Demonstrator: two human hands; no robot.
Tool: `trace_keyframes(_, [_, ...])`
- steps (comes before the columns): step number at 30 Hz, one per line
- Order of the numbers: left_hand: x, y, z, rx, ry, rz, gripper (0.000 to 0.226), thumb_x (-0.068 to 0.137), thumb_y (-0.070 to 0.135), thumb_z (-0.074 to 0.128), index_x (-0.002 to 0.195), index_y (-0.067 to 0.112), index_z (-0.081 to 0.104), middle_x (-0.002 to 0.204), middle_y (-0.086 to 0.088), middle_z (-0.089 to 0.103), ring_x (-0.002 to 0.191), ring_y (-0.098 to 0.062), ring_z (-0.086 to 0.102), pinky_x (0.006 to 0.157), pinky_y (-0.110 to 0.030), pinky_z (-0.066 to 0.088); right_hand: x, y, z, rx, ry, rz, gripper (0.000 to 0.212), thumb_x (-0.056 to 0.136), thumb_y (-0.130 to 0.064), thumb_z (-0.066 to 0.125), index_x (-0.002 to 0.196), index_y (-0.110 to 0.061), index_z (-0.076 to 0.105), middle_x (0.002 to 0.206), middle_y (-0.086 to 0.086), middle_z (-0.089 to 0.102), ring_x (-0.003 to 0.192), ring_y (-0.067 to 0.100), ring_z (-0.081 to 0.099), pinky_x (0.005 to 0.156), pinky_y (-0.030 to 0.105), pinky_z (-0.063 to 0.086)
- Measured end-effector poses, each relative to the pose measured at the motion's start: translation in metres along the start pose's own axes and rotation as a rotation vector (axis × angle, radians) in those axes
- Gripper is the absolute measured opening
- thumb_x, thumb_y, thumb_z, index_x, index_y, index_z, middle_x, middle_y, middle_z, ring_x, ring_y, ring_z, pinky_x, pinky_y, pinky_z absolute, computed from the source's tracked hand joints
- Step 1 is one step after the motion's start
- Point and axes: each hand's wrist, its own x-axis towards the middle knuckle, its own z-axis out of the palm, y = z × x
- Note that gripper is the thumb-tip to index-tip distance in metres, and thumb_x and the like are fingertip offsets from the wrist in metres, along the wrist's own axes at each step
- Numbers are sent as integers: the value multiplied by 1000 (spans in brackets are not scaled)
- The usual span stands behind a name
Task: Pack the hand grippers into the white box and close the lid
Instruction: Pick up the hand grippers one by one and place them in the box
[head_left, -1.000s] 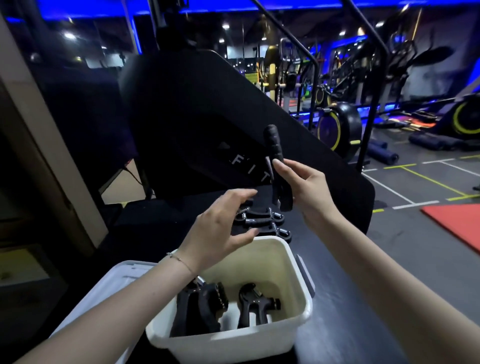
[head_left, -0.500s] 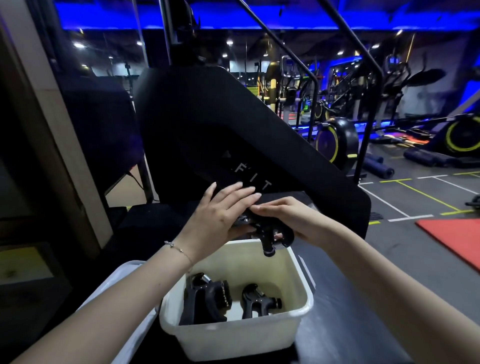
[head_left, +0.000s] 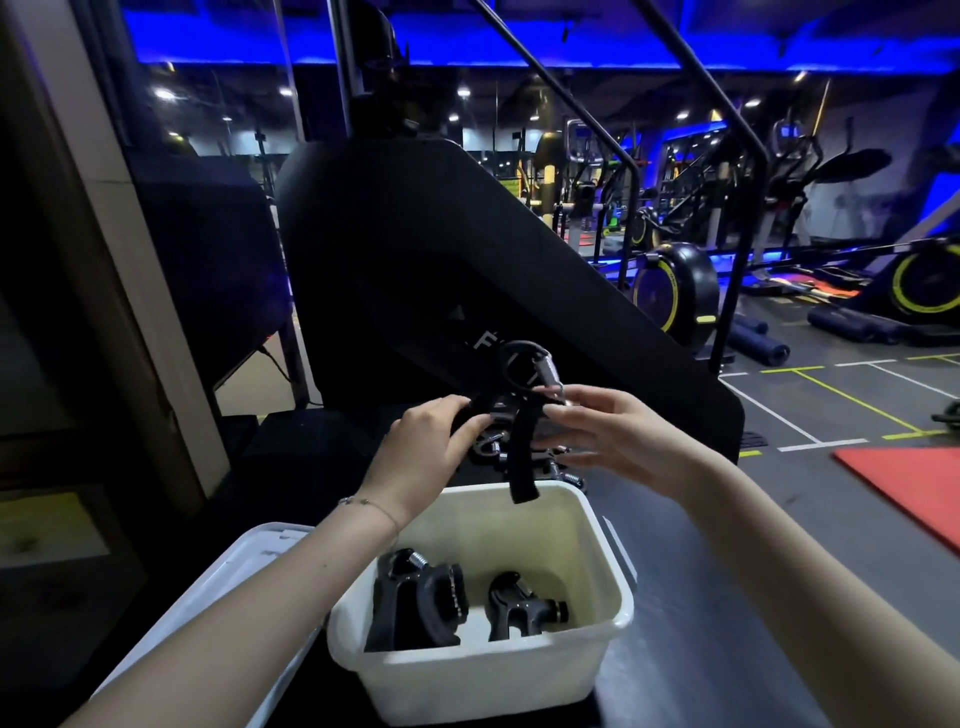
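Hands meet above the open white plastic box; left hand and right hand both pinch 1 black spring hand gripper; 2 more lie inside.

White box: mouth standing open from above; two hand grippers occupying the floor, right and far portions lying free. Held gripper hanging over the far rim, partly blocking entry there. More grippers crowding the tabletop behind. Lid lying alongside left.
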Motion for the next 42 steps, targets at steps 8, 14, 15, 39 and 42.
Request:
trace_keyframes(8, [-2,11,12,-152,-126,-184,35,93,41,52,84,9,64,68,6,58,63,-8,55,56,-12,39,8,10,4,76,194,-66,29,94,-26,51,108,-5,65,93,12,73,80,20,72,63,26,57])
trace_keyframes(14, [-3,19,10,-171,-248,-102,100,66,74,55,148,29,18,151,5,23,139,-13,24,112,-38,31,9,27,6,92,191,29,23,94,-24,52,99,-7,67,80,9,73,66,17,72,62,28,58])
trace_keyframes(15, [-2,21,8,-100,-310,-12,109,60,77,57,149,34,11,156,10,10,143,-10,9,115,-41,24,9,29,6,86,181,48,22,94,-24,52,97,-8,67,79,8,73,63,16,71,62,27,58])
trace_keyframes(39, [-16,24,64,228,-623,118,107,59,68,71,143,24,22,141,12,25,136,-4,9,104,-53,35,6,70,-10,-26,158,241,24,91,-22,54,97,-4,68,90,12,75,79,21,72,79,35,51])
trace_keyframes(42, [-25,14,82,262,-677,128,105,56,73,67,140,25,25,138,11,29,134,-7,14,105,-50,35,9,76,-27,-170,384,192,29,91,-25,52,97,-2,67,92,11,74,80,17,72,74,32,49])
